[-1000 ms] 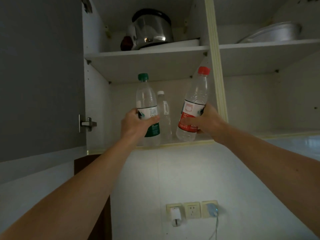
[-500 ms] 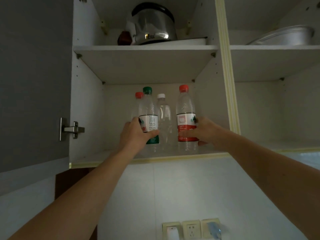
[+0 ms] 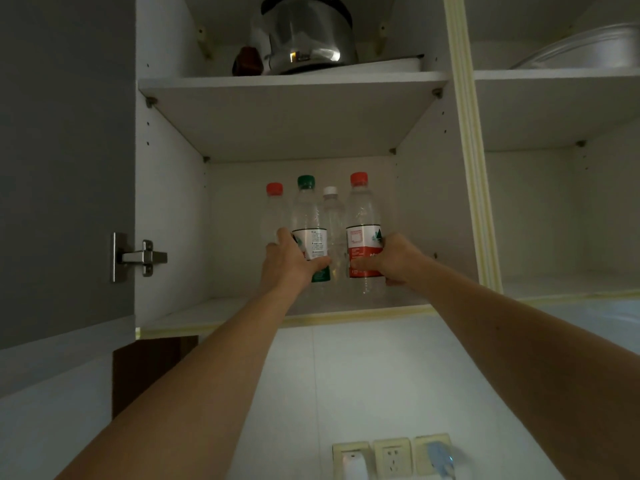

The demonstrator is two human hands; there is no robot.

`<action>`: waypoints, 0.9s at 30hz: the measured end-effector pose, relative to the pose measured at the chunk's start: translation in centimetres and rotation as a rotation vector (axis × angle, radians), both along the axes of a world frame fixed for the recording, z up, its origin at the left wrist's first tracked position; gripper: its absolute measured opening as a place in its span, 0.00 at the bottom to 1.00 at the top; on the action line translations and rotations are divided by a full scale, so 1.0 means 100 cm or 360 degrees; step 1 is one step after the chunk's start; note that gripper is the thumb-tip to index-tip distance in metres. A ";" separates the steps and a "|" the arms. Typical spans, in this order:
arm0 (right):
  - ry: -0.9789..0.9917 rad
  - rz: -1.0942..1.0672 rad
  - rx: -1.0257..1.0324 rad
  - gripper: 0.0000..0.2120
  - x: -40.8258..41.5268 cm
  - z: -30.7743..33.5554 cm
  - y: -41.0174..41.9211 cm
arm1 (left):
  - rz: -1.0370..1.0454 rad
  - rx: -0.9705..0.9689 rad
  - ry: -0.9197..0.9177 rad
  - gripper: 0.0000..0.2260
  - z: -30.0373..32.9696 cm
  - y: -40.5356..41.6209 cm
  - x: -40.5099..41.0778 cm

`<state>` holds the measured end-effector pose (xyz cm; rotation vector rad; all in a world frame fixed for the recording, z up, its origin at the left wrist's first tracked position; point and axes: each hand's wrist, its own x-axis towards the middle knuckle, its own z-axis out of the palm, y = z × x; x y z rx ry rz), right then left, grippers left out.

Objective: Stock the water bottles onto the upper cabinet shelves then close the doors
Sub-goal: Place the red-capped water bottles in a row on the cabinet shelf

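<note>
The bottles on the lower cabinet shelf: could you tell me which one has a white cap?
The white-capped bottle stands between the two held bottles, behind them. The others have red or green caps, and neither hand grips it.

Four clear water bottles stand upright on the lower cabinet shelf (image 3: 221,315): green-capped bottle (image 3: 309,220), red-capped bottle (image 3: 363,223) at its 3 o'clock, white-capped bottle (image 3: 331,216) between them, and another red-capped one (image 3: 274,206) at 9 o'clock.
</note>
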<state>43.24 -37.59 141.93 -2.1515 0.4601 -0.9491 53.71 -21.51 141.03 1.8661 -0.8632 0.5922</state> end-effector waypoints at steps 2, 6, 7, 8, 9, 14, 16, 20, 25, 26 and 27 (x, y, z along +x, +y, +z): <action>0.0013 -0.0029 -0.0012 0.23 0.003 -0.001 0.000 | -0.0016 0.0009 0.0023 0.33 0.000 -0.001 0.001; 0.0064 -0.0105 -0.0082 0.21 0.006 0.001 0.001 | 0.0001 0.0029 0.0039 0.33 0.000 -0.005 0.001; 0.0093 -0.0122 -0.0109 0.20 0.005 0.002 0.002 | 0.0012 0.0040 0.0035 0.33 -0.001 -0.005 0.000; 0.0121 -0.0129 -0.0137 0.19 0.003 0.002 0.004 | 0.0021 0.0058 0.0026 0.32 -0.002 -0.004 0.000; 0.0139 -0.0122 -0.0174 0.18 0.000 0.001 0.006 | 0.0022 0.0085 0.0016 0.31 -0.004 -0.002 0.000; 0.0022 -0.0108 -0.0414 0.07 -0.030 -0.016 0.020 | 0.0024 0.0126 -0.0092 0.24 -0.010 0.022 -0.010; -0.0068 -0.0146 -0.0516 0.06 -0.053 -0.023 0.031 | -0.0016 0.0023 -0.0115 0.22 -0.012 0.034 -0.027; -0.0236 -0.0132 -0.0635 0.09 -0.114 -0.044 0.057 | -0.0197 -0.0120 -0.0115 0.16 -0.022 0.056 -0.078; -0.0493 -0.0076 -0.0733 0.18 -0.179 -0.091 0.076 | -0.0442 -0.0179 -0.0128 0.21 -0.051 0.079 -0.151; -0.0527 -0.0049 -0.0714 0.18 -0.189 -0.104 0.079 | -0.0468 -0.0147 -0.0126 0.22 -0.059 0.083 -0.163; -0.0541 -0.0031 -0.0680 0.18 -0.201 -0.119 0.081 | -0.0476 -0.0107 -0.0111 0.23 -0.072 0.085 -0.177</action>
